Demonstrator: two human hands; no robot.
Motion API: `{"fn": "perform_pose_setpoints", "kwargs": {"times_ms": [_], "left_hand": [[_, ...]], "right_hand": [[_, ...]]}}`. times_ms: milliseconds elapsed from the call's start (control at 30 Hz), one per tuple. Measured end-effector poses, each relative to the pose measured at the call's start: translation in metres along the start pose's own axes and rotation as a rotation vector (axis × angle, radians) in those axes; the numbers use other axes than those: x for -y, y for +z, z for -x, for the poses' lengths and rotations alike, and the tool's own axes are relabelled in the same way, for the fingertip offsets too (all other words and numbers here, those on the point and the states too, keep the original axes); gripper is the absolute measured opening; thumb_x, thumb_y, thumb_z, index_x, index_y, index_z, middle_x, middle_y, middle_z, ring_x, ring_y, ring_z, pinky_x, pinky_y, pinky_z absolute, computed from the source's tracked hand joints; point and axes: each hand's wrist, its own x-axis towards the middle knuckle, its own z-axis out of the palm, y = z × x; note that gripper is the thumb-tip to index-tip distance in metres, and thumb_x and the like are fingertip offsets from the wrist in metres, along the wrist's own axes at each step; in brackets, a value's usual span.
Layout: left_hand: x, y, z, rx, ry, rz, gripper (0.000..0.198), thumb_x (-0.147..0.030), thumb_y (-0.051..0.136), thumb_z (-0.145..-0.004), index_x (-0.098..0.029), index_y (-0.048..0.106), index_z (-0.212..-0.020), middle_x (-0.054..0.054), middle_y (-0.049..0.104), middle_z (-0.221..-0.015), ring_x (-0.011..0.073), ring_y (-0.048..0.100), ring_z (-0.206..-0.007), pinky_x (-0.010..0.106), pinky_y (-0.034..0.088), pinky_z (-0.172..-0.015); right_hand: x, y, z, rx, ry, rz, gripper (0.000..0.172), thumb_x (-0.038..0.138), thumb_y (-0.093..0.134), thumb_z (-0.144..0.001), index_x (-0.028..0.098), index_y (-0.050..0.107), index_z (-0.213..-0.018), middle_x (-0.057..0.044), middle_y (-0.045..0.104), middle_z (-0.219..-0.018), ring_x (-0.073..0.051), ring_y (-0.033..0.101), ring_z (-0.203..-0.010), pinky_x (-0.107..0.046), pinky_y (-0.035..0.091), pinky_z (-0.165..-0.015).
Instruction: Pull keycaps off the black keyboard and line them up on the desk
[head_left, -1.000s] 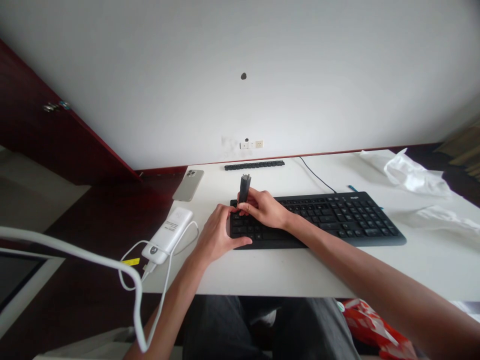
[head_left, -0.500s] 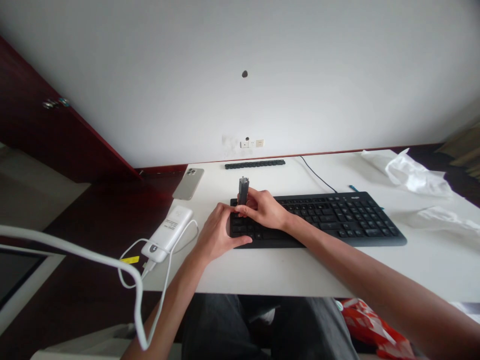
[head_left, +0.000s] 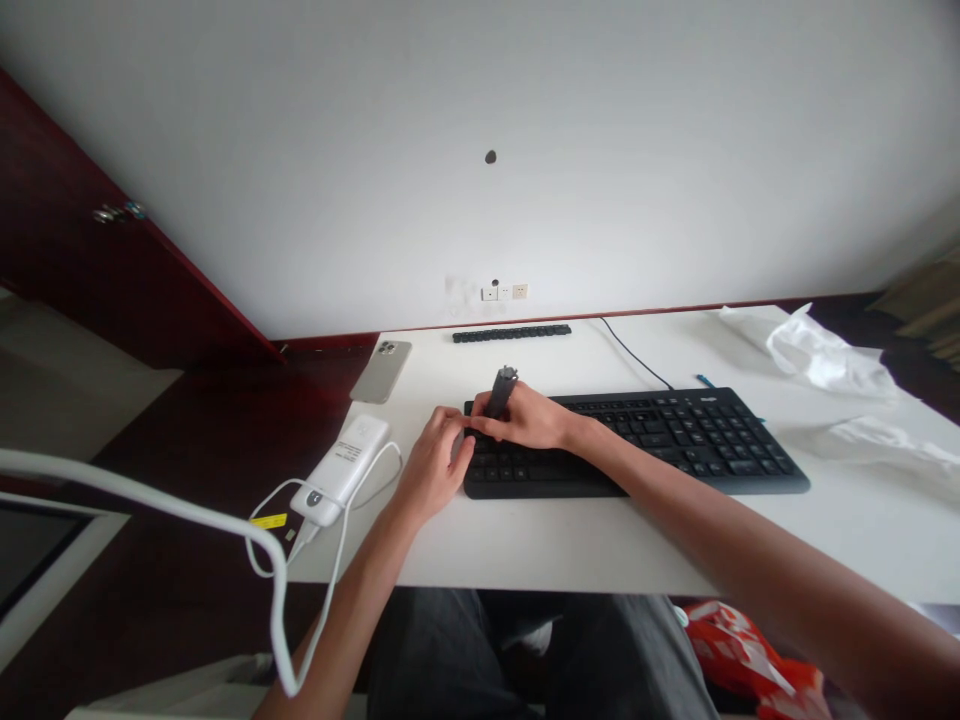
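Observation:
A black keyboard (head_left: 645, 440) lies on the white table. Over its left part my right hand (head_left: 529, 418) is wrapped round a dark grey stick-shaped tool (head_left: 502, 388), whose top leans to the right; its lower end is hidden by the fingers. My left hand (head_left: 436, 465) rests at the keyboard's left edge, its fingertips meeting those of my right hand. The left thumb and forefinger are close together, and whether they pinch anything cannot be made out.
Near the wall lies a row of black keys (head_left: 511, 333). A phone (head_left: 381, 371) and a white power bank (head_left: 341, 470) with a looping cable (head_left: 274, 560) are at the left. Crumpled white plastic (head_left: 829, 355) lies at the right, near a thin blue object (head_left: 705, 380).
The grey tool has tipped from upright to leaning right in my right hand. My left thumb has moved up from the keyboard's front edge towards the forefinger.

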Motion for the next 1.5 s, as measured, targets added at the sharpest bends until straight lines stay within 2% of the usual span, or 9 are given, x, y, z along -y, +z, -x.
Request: {"fn": "perform_pose_setpoints", "kwargs": {"times_ms": [100,233,333,500,667,900,1100,1300,1500], "left_hand": [[0.0,0.0,-0.001,-0.033,-0.006,0.024,0.015,-0.024,0.051,-0.104,-0.023,0.061,-0.115,0.008,0.058,-0.117,0.0232,0.064,-0.106,0.041,0.054,-0.097],[-0.004,-0.001,-0.002,-0.054,0.005,0.066,0.019,-0.02,0.053,-0.102,-0.025,0.064,-0.117,0.008,0.06,-0.118,0.0232,0.065,-0.113,0.041,0.054,-0.101],[-0.004,0.0,-0.001,-0.073,-0.001,0.074,0.016,-0.021,0.055,-0.102,-0.025,0.065,-0.113,0.007,0.062,-0.115,0.0229,0.066,-0.112,0.039,0.054,-0.1],[0.002,0.005,-0.004,-0.089,-0.049,0.077,0.009,-0.024,0.063,-0.1,-0.023,0.069,-0.106,0.006,0.066,-0.108,0.0206,0.068,-0.101,0.033,0.056,-0.091],[0.002,0.006,-0.008,-0.111,-0.058,0.12,0.007,-0.023,0.068,-0.097,-0.022,0.075,-0.096,0.005,0.071,-0.11,0.0182,0.072,-0.094,0.027,0.058,-0.077],[-0.006,0.004,-0.008,-0.089,-0.068,0.162,0.016,-0.019,0.065,-0.097,-0.025,0.079,-0.099,0.002,0.079,-0.115,0.0222,0.076,-0.106,0.03,0.061,-0.092],[-0.004,0.006,-0.007,-0.097,-0.091,0.151,0.015,-0.023,0.066,-0.097,-0.024,0.08,-0.101,0.003,0.08,-0.119,0.0234,0.078,-0.104,0.03,0.062,-0.089],[-0.005,0.004,-0.005,-0.093,-0.079,0.077,0.017,-0.026,0.066,-0.098,-0.025,0.083,-0.098,0.003,0.082,-0.112,0.0244,0.08,-0.101,0.031,0.063,-0.088],[0.001,0.008,-0.003,-0.149,-0.059,0.117,0.018,-0.022,0.071,-0.096,-0.025,0.082,-0.109,0.002,0.081,-0.119,0.0225,0.078,-0.108,0.035,0.061,-0.102]], "right_hand": [[0.006,-0.003,-0.008,0.117,0.037,-0.025,0.028,0.033,0.06,-0.099,0.019,0.068,-0.076,0.003,0.065,-0.06,-0.012,0.056,-0.057,-0.025,0.043,-0.061],[0.012,0.004,-0.02,0.143,0.086,-0.012,0.037,0.026,0.062,-0.095,0.018,0.059,-0.059,0.003,0.062,-0.053,-0.01,0.054,-0.051,-0.024,0.043,-0.06],[0.011,0.016,-0.023,0.056,0.118,-0.002,0.043,0.026,0.061,-0.095,0.018,0.053,-0.053,0.003,0.056,-0.048,-0.01,0.051,-0.049,-0.024,0.041,-0.06],[0.002,0.032,-0.017,-0.152,0.15,0.045,0.039,0.03,0.059,-0.096,0.019,0.046,-0.06,0.005,0.045,-0.055,-0.009,0.04,-0.056,-0.026,0.03,-0.057],[-0.005,0.036,-0.014,-0.167,0.113,0.023,0.038,0.029,0.059,-0.093,0.019,0.041,-0.061,0.005,0.038,-0.058,-0.009,0.033,-0.059,-0.027,0.027,-0.058],[-0.006,0.036,-0.014,-0.192,0.082,-0.022,0.035,0.03,0.056,-0.093,0.019,0.041,-0.063,0.005,0.042,-0.058,-0.009,0.034,-0.058,-0.024,0.03,-0.058],[-0.005,0.036,-0.013,-0.216,0.081,-0.031,0.033,0.029,0.055,-0.092,0.019,0.043,-0.063,0.005,0.042,-0.058,-0.009,0.034,-0.058,-0.024,0.031,-0.059],[-0.007,0.036,-0.012,-0.233,0.072,-0.051,0.034,0.031,0.057,-0.09,0.019,0.043,-0.062,0.006,0.041,-0.056,-0.009,0.033,-0.057,-0.025,0.03,-0.058],[-0.009,0.038,-0.019,-0.452,0.185,-0.215,0.042,0.038,0.051,-0.095,0.022,0.038,-0.059,0.005,0.038,-0.055,-0.01,0.035,-0.056,-0.027,0.03,-0.055]]}}
